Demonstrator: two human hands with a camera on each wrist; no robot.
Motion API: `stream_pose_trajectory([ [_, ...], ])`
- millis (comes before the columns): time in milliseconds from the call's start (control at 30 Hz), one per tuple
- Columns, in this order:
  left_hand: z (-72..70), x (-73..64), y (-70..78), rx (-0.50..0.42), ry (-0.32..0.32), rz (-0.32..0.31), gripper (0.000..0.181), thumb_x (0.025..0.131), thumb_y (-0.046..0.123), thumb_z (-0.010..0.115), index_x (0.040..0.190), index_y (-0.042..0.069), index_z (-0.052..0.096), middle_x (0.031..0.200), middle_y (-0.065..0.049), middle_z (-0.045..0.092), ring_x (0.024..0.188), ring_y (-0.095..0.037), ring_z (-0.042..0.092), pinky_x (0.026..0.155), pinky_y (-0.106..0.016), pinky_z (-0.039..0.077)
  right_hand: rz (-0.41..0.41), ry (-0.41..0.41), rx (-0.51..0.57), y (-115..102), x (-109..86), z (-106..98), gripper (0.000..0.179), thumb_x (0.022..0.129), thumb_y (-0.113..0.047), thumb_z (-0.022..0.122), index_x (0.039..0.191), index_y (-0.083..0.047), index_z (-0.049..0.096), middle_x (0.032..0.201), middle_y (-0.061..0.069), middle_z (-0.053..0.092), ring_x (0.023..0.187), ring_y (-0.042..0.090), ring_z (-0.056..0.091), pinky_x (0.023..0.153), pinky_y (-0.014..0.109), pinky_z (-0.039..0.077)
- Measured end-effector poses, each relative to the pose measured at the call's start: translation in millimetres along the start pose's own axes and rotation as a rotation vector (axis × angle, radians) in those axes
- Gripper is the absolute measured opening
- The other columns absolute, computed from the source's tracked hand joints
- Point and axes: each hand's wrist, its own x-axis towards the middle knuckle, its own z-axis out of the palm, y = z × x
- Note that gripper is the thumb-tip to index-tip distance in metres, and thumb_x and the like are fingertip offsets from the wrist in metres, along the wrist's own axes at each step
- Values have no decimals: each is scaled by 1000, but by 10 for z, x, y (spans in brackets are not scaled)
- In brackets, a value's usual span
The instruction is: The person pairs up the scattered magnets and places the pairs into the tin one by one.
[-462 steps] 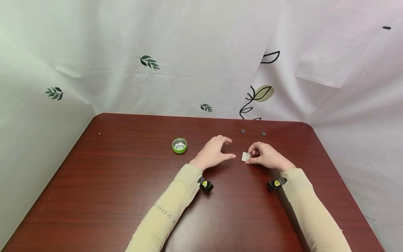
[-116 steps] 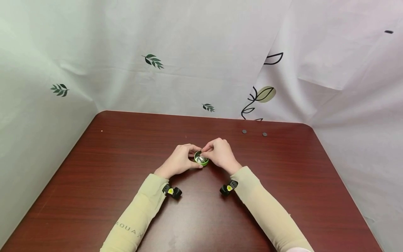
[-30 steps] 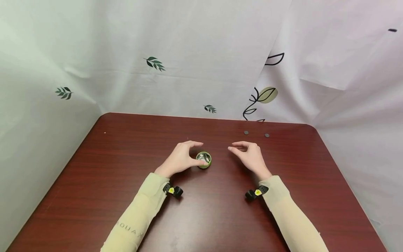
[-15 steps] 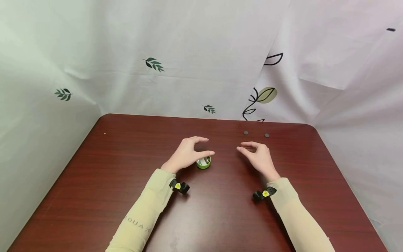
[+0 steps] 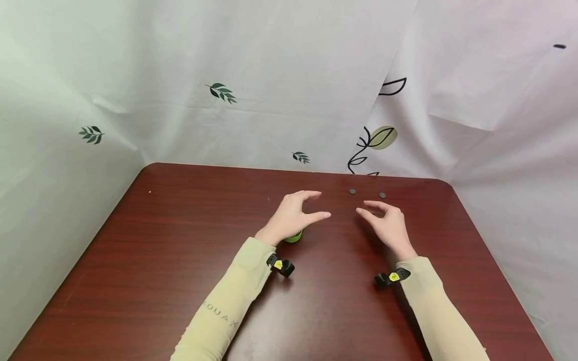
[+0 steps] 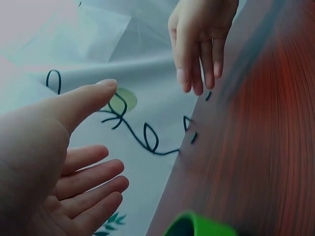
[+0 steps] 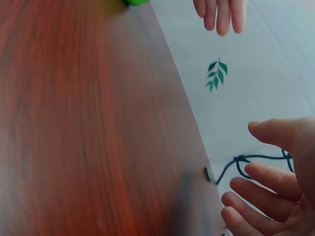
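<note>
My left hand (image 5: 293, 215) hovers over the table with thumb and fingers spread, holding nothing. Behind its thumb and palm, a small round green-rimmed metal bowl (image 5: 294, 237) stands on the table; only its near wall shows in the head view, so its inside is hidden. In the left wrist view the green bowl (image 6: 202, 226) appears at the bottom edge. To the right, my right hand (image 5: 389, 225) is also in the air, thumb apart from loosely bent fingers, with nothing in it. Just beyond it lie two small dark discs, a left one (image 5: 352, 191) and a right one (image 5: 382, 195).
The dark red wood-grain table (image 5: 180, 271) has rounded far corners. A white curtain (image 5: 253, 125) with leaf prints hangs behind it and along both sides. A tiny white speck (image 5: 150, 191) lies at the far left. Both wrists wear black straps with small cameras.
Earlier the right hand held a small pale rectangular piece; later its fingers were in the bowl, which the left hand had brought nearer. The left hand has released the bowl; both hands have moved right.
</note>
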Motion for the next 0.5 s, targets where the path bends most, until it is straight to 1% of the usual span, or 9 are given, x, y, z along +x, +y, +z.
stream_pose_trajectory([
  [133,120,75,81,-14,-6,12,67,89,49,78,139,8,62,136,0,62,125,-16,56,104,-32,45,18,19,-3,47,5,-79,57,93,-46,74,131,-4,69,119,16,71,113,30,64,90,43,49],
  [300,261,131,155,-16,-25,-11,66,89,47,79,140,8,62,135,-1,63,125,-15,56,104,-31,45,36,29,-3,102,11,-146,58,92,-46,75,132,-5,69,116,15,72,111,27,66,87,32,49],
  [367,317,151,179,-15,-34,-19,66,88,46,79,140,8,61,136,-1,63,125,-14,56,104,-31,44,42,30,-2,124,10,-176,58,92,-46,74,132,-5,68,117,15,72,111,26,67,86,30,50],
  [500,428,208,225,-5,-45,-11,66,88,44,80,140,8,61,136,-2,62,125,-14,56,104,-28,44,54,39,-7,167,4,-247,58,93,-47,74,133,-7,68,120,15,71,112,28,66,89,33,49],
])
